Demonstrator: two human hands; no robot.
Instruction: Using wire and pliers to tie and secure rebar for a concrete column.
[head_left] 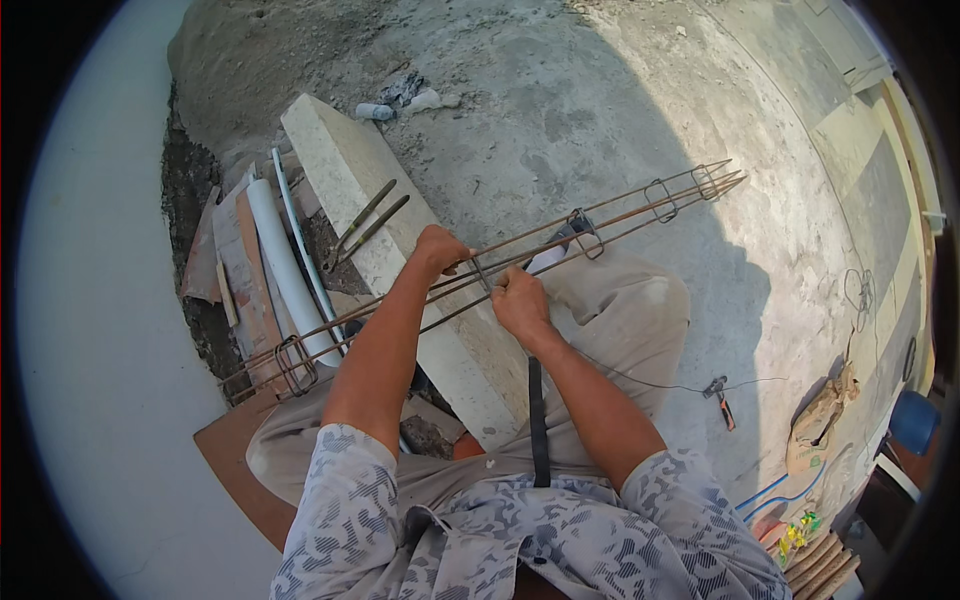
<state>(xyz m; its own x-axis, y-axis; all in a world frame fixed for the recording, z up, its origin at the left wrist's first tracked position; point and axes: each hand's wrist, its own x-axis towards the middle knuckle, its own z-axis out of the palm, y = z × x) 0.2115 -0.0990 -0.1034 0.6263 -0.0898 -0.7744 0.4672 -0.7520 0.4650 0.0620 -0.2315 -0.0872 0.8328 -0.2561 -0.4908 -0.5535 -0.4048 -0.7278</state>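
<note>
A long cage of rusty rebar with several square wire stirrups lies diagonally across my lap and a pale concrete beam. My left hand is closed at a middle stirrup on the upper bars. Just below and right, my right hand is closed around the same stirrup near the lower bar; its fingertips are partly hidden. Long-handled cutters rest on the beam. A small orange-handled tool lies on the concrete beside my right leg, near a thin wire.
White pipes and scrap boards lie left of the beam beside a white wall. A plastic bottle lies beyond it. At right are a torn sack, blue hoses, bamboo pieces and a blue container.
</note>
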